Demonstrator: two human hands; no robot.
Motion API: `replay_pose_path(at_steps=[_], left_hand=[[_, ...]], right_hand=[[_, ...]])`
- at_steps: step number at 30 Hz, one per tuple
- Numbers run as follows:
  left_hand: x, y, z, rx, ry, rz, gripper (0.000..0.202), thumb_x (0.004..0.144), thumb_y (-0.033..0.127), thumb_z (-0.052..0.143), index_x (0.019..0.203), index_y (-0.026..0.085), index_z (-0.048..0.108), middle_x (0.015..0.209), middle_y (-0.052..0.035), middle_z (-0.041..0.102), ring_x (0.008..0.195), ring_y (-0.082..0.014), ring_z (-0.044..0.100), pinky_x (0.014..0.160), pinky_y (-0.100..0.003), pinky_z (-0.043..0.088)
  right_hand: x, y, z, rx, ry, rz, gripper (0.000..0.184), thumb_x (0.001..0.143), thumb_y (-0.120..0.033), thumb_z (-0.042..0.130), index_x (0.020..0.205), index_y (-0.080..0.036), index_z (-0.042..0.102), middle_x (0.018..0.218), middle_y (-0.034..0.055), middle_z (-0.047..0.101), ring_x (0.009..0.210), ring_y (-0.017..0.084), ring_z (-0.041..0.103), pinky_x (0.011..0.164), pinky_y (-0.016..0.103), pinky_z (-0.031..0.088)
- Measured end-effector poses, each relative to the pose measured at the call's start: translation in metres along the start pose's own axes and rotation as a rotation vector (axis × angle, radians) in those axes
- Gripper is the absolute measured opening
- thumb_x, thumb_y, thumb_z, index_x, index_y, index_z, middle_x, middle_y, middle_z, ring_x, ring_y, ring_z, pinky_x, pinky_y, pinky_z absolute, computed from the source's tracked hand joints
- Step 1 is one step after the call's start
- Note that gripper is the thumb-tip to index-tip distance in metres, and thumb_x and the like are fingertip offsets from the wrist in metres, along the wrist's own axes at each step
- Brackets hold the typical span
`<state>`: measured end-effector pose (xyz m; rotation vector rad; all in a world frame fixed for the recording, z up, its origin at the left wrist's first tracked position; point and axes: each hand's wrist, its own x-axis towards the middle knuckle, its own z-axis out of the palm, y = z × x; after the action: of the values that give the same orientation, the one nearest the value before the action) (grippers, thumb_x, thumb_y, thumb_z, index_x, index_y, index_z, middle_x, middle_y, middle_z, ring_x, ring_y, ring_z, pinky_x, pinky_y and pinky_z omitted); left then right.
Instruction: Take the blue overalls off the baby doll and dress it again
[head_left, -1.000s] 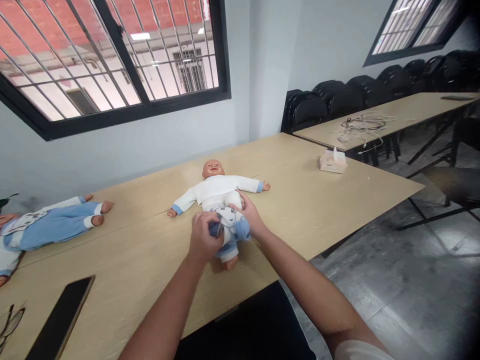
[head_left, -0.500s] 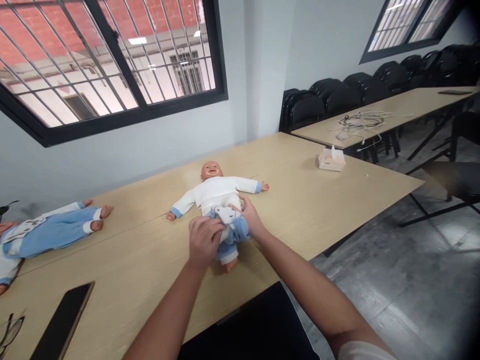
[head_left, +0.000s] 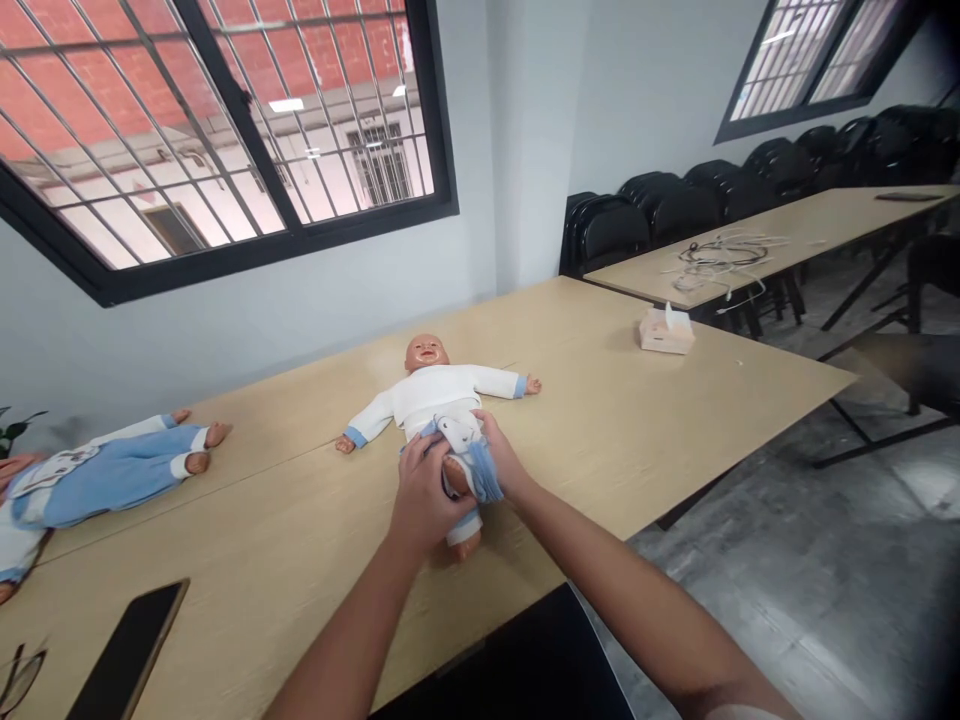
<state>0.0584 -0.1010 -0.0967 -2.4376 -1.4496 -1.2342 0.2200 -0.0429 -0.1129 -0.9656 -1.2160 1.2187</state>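
Observation:
A baby doll (head_left: 429, 352) lies face up on the table, its arms spread in a white top with blue cuffs. Blue-and-white doll trousers (head_left: 487, 474) with a printed animal face are bunched over its lower body. On the left side of the bunched cloth, my left hand (head_left: 424, 492) is closed, thumb below and fingers above. A bare part of the doll's leg or foot (head_left: 455, 475) shows between my hands. My right hand (head_left: 504, 455) grips the trousers' right side. One doll foot (head_left: 466, 547) sticks out of a white cuff towards me.
A second dressed doll (head_left: 120, 470) lies at the left. Nearer me are a phone (head_left: 127, 650) and glasses (head_left: 22, 680). A tissue box (head_left: 667, 332) stands at the right of the table (head_left: 600, 420). Cables (head_left: 724, 262) lie on another table, beside stacked black chairs (head_left: 615, 232).
My left hand has turned, its thumb now below the cloth. The trousers have shifted, and a bare part of the doll's leg or foot now shows between my hands. The view has tilted slightly.

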Motion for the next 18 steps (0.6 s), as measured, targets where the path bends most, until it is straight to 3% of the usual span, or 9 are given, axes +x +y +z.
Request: replay_pose_path(at_steps=[3,7,9,11,13,15,18], left_hand=[[-0.002,0.002,0.001,0.022,0.123,0.020,0.079,0.065,0.028,0.080,0.136,0.018,0.048,0.130,-0.0177,0.060,0.128,-0.0400,0.052,0.111,-0.059,0.039],[-0.002,0.004,-0.005,0.015,0.279,0.112,0.060,0.076,0.027,0.076,0.129,0.021,0.051,0.121,-0.0132,0.064,0.117,-0.0328,0.060,0.106,-0.053,0.044],[-0.001,0.002,-0.007,-0.017,0.294,0.097,0.055,0.078,0.026,0.075,0.127,0.022,0.052,0.118,-0.0115,0.066,0.115,-0.0309,0.061,0.105,-0.051,0.045],[0.000,-0.003,-0.007,-0.060,0.316,-0.005,0.059,0.077,0.026,0.075,0.130,0.021,0.050,0.120,-0.0121,0.065,0.117,-0.0311,0.061,0.105,-0.051,0.046],[0.002,-0.010,-0.005,-0.107,0.299,-0.137,0.064,0.075,0.026,0.075,0.133,0.021,0.050,0.124,-0.0125,0.063,0.119,-0.0312,0.060,0.104,-0.050,0.047],[0.003,-0.018,-0.003,-0.157,0.233,-0.231,0.062,0.074,0.026,0.074,0.131,0.022,0.051,0.124,-0.0111,0.064,0.118,-0.0298,0.061,0.102,-0.047,0.049],[0.003,-0.027,-0.001,-0.175,0.199,-0.213,0.049,0.075,0.028,0.074,0.120,0.022,0.055,0.117,-0.0089,0.064,0.114,-0.0284,0.062,0.101,-0.046,0.050]], right_hand=[[0.001,0.000,0.001,0.095,-0.091,-0.002,0.050,0.073,-0.037,0.076,0.118,-0.025,0.057,0.109,0.0036,0.072,0.103,0.025,0.067,0.098,0.040,0.051],[0.006,-0.004,-0.002,0.234,-0.192,0.040,0.053,0.084,-0.056,0.067,0.127,-0.025,0.059,0.125,0.0064,0.069,0.117,0.027,0.063,0.105,0.043,0.048],[0.004,-0.010,-0.008,0.288,-0.268,0.026,0.064,0.093,-0.070,0.049,0.139,-0.025,0.054,0.132,0.0081,0.066,0.121,0.027,0.062,0.107,0.045,0.047],[0.000,-0.020,-0.017,0.241,-0.367,0.008,0.072,0.096,-0.072,0.042,0.152,-0.025,0.043,0.132,0.0086,0.066,0.118,0.026,0.063,0.105,0.045,0.048],[-0.005,-0.030,-0.024,0.111,-0.470,-0.012,0.078,0.094,-0.060,0.058,0.160,-0.027,0.031,0.130,0.0081,0.066,0.112,0.025,0.064,0.101,0.043,0.050],[-0.008,-0.038,-0.028,-0.030,-0.503,-0.061,0.086,0.088,-0.037,0.070,0.162,-0.028,0.028,0.130,0.0077,0.066,0.110,0.023,0.065,0.100,0.041,0.051],[-0.007,-0.042,-0.030,-0.168,-0.324,-0.158,0.069,0.081,-0.016,0.060,0.149,-0.025,0.051,0.134,0.0066,0.066,0.117,0.024,0.062,0.104,0.040,0.048]])
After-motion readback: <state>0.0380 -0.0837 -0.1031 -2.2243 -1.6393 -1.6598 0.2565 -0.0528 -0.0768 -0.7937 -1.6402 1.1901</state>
